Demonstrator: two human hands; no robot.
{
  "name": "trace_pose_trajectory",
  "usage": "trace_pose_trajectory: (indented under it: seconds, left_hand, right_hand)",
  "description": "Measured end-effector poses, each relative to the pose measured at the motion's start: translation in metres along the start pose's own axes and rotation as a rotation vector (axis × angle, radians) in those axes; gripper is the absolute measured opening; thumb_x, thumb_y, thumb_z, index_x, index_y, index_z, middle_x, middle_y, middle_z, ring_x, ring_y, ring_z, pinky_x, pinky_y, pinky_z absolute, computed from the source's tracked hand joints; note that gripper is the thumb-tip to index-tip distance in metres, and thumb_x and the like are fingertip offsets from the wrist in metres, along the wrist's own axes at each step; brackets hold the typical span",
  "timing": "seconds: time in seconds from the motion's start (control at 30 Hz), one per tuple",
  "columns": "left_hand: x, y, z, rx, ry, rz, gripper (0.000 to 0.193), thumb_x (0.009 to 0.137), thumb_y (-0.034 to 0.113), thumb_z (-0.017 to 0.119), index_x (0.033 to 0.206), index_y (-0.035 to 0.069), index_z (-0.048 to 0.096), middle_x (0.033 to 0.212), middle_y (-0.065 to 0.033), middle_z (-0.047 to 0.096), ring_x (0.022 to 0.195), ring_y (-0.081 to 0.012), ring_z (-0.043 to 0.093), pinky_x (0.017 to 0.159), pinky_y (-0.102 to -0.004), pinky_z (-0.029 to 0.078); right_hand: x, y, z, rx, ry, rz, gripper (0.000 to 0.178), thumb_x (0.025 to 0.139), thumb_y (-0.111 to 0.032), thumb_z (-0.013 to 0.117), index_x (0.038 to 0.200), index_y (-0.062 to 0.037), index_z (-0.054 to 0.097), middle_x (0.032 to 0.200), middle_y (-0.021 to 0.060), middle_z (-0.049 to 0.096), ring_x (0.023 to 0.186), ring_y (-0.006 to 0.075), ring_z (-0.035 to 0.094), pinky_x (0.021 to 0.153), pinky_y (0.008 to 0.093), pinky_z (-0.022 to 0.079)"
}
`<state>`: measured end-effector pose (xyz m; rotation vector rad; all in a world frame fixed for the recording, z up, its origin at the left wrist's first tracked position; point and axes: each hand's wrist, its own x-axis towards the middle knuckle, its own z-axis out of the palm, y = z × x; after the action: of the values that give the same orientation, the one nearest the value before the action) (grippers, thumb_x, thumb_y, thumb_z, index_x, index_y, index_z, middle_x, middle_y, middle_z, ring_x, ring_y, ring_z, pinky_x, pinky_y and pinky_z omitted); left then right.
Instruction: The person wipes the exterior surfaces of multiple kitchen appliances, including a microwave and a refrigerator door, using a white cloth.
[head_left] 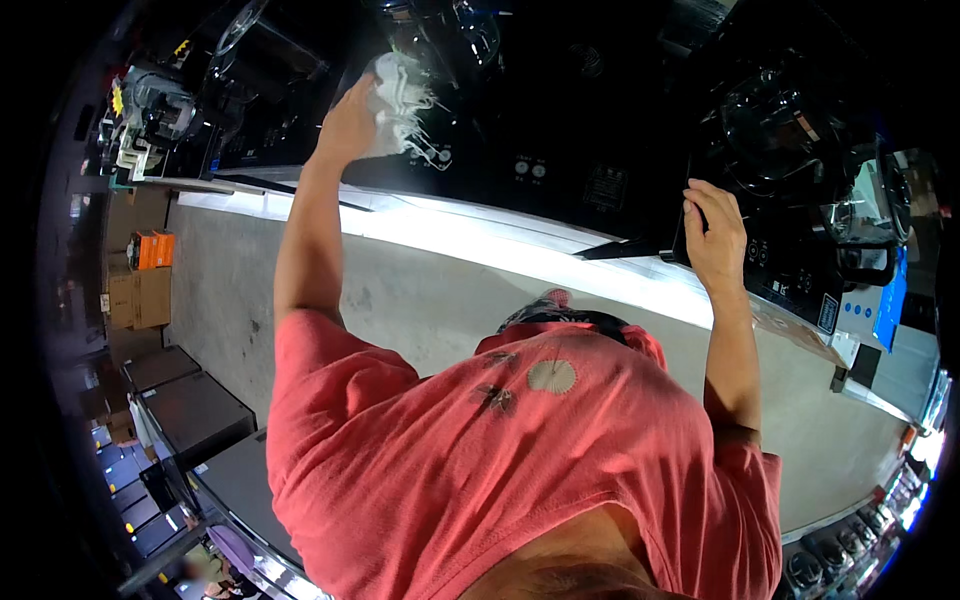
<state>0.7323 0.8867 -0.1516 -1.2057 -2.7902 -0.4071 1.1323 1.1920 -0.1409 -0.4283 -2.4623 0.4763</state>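
My left hand (350, 122) is on a white cloth (402, 98) with a ragged, stringy edge, pressed against a glossy black cooktop (480, 125). The cloth partly hides the fingers. Round control marks show on the cooktop beside it. My right hand (717, 238) is at the front edge, where that cooktop meets another black cooktop (770, 215) on the right. Its fingers are curled. A slim black object with a tapered end (625, 248) reaches left from it; dark surroundings hide what exactly the fingers hold.
Glass-topped black appliances (870, 205) stand at the right, a blue panel (890, 300) below them. More display goods (160, 110) are at the far left. A bright white strip (470, 225) runs under the counter edge. Cardboard boxes (140, 295) and dark cartons (190, 400) stand on the grey floor.
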Motion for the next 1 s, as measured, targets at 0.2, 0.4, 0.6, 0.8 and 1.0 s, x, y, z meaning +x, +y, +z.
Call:
trace_pose_trajectory:
  seconds: [0.2,0.4,0.6,0.8,1.0]
  left_hand:
    - [0.075,-0.028,0.021,-0.077,-0.031,-0.002,0.055,0.084,0.007,0.048,0.138,0.008,0.038,0.128,-0.0217,0.052,0.116,-0.0376,0.051,0.097,-0.0375,0.041]
    - [0.127,-0.051,0.027,-0.165,-0.175,0.056,0.046,0.077,0.004,0.063,0.121,0.0,0.051,0.107,-0.0142,0.065,0.097,-0.0252,0.063,0.085,-0.0323,0.048]
    - [0.116,-0.066,0.049,-0.331,0.06,0.121,0.039,0.078,-0.004,0.045,0.114,0.001,0.058,0.105,-0.0163,0.065,0.101,-0.031,0.061,0.087,-0.0348,0.047]
    - [-0.016,0.004,0.003,-0.199,0.081,0.133,0.041,0.076,0.004,0.061,0.117,0.003,0.057,0.117,-0.0183,0.06,0.108,-0.0351,0.056,0.094,-0.0378,0.043]
    - [-0.102,0.126,0.008,-0.075,-0.081,0.619,0.049,0.067,0.0,0.061,0.117,0.005,0.058,0.13,-0.015,0.051,0.121,-0.0336,0.044,0.102,-0.0456,0.036]
  right_hand:
    - [0.003,0.001,-0.001,0.031,0.016,0.063,0.011,0.079,-0.002,0.062,0.09,-0.0009,0.066,0.1,0.0103,0.065,0.092,0.0274,0.06,0.082,0.0344,0.048]
    - [0.004,0.007,0.0,0.102,0.037,0.145,0.011,0.079,-0.002,0.062,0.09,-0.001,0.067,0.099,0.0102,0.065,0.09,0.0273,0.06,0.081,0.0344,0.048]
    - [0.003,0.011,0.003,0.119,0.042,0.187,0.012,0.079,-0.004,0.063,0.09,-0.0016,0.067,0.099,0.0103,0.066,0.091,0.0276,0.061,0.081,0.0344,0.048]
    - [0.001,0.011,-0.002,0.16,0.04,0.234,0.012,0.079,-0.005,0.062,0.09,-0.0012,0.066,0.099,0.0096,0.066,0.093,0.0265,0.06,0.082,0.034,0.048]
    - [-0.002,0.014,0.001,0.176,0.036,0.175,0.012,0.08,-0.008,0.062,0.089,-0.0019,0.066,0.101,0.0064,0.065,0.091,0.0255,0.06,0.082,0.0346,0.047]
